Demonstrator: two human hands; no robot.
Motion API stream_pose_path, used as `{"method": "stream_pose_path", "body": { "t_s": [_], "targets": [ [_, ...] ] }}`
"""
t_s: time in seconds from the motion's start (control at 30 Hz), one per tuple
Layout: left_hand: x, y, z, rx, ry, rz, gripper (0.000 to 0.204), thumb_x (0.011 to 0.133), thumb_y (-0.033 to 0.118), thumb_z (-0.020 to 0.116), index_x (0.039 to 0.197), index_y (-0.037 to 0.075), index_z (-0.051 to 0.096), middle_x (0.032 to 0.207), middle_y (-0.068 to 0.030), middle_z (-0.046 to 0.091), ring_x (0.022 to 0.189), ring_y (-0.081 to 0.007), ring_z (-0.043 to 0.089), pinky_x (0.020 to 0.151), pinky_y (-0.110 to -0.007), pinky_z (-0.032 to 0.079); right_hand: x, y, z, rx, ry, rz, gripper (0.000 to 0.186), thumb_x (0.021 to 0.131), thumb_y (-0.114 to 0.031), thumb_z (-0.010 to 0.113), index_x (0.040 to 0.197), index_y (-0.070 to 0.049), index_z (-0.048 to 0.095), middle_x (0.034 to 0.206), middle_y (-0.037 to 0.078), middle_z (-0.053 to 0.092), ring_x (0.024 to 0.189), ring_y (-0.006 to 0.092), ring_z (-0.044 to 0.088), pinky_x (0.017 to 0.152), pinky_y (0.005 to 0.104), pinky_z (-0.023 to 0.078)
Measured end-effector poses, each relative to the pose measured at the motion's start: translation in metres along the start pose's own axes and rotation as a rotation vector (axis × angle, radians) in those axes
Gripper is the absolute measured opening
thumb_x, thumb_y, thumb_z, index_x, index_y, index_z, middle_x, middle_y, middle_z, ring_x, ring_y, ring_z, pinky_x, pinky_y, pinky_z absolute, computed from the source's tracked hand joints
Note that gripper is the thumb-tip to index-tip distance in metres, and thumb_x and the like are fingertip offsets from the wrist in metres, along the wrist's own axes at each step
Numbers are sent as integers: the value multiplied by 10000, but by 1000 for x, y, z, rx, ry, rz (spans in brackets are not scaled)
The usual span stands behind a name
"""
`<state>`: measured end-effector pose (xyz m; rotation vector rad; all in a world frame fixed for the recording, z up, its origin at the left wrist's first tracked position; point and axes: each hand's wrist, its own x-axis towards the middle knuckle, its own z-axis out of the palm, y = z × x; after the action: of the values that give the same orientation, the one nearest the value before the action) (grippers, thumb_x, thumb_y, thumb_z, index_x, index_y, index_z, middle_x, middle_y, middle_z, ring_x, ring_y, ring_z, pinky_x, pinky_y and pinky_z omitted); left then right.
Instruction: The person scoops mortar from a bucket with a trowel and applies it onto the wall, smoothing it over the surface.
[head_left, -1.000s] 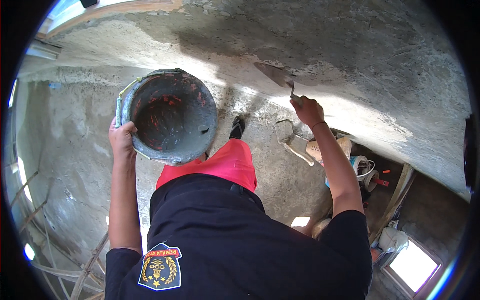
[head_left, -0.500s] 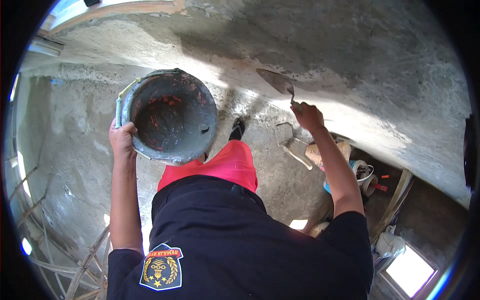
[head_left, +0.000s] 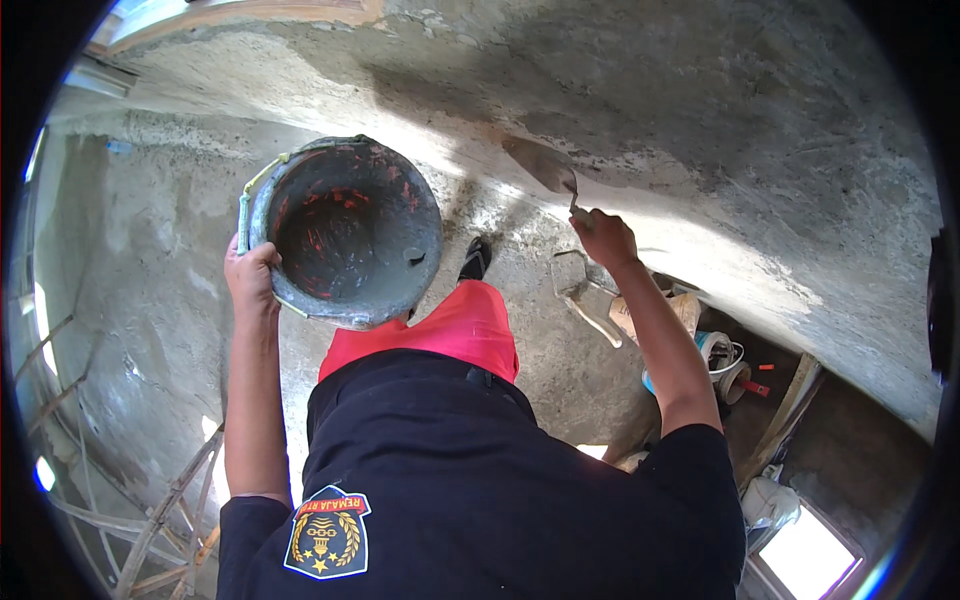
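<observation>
My left hand (head_left: 252,275) grips the left rim of a round, mortar-stained bucket (head_left: 425,255). The bucket is tilted so that its inside faces me; grey mortar and red streaks coat the inner wall. Its cord-like handle (head_left: 243,212) lies against the left side by my hand. In my right hand (head_left: 607,240) is a pointing trowel (head_left: 540,165), my fingers wrapped round its handle. The trowel's blade is at the lower part of the plastered wall (head_left: 680,120); whether it touches the surface I cannot tell.
A wooden-handled tool with a square flat head (head_left: 570,272) lies on the floor near the wall. Beyond my right forearm are a paper sack (head_left: 683,308) and a white-and-blue pail (head_left: 716,350). Wooden poles (head_left: 165,510) stand at the lower left. My foot (head_left: 476,258) is below the wall.
My right hand and the trowel have shifted slightly left along the wall. The bucket stays in my left hand, nearly unmoved; the whole view has shifted a little.
</observation>
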<state>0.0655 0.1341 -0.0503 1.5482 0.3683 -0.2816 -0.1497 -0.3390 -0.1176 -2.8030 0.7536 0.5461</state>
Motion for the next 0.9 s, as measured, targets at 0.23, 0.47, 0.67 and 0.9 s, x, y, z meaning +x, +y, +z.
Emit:
{"method": "stream_pose_path", "body": {
  "t_s": [0.23, 0.47, 0.67, 0.9],
  "targets": [
    [-3, -4, -4, -15, 41, -10, 312, 610, -84, 531, 907, -3, 581, 730, -11, 557, 582, -107, 504, 529, -240, 409, -24, -8, -42, 293, 57, 6, 458, 899, -520, 578, 970, -71, 642, 766, 191, 677, 753, 379, 667, 672, 466, 515],
    [-4, -2, -1, 6, 34, -14, 320, 607, -84, 537, 912, -2, 582, 736, -9, 558, 585, -108, 506, 536, -240, 411, -11, -11, -56, 242, 70, -13, 453, 899, -520, 579, 936, -71, 631, 753, 187, 673, 759, 383, 667, 671, 464, 513],
    [-1, -8, -6, -7, 52, -13, 319, 611, -82, 542, 917, -4, 585, 738, -8, 554, 588, -105, 502, 536, -237, 408, 2, -10, -53, 201, 69, -21, 453, 895, -518, 585, 919, -67, 622, 783, 189, 678, 788, 390, 665, 695, 473, 512],
    [-6, -1, 2, -10, 45, -4, 320, 611, -82, 538, 918, -7, 587, 734, -7, 550, 588, -104, 498, 536, -234, 409, 16, 15, 11, 22, -219, 96, 652, 922, -601, 426, 902, -12, 705, 929, 233, 693, 933, 385, 661, 835, 489, 507]
  ]
}}
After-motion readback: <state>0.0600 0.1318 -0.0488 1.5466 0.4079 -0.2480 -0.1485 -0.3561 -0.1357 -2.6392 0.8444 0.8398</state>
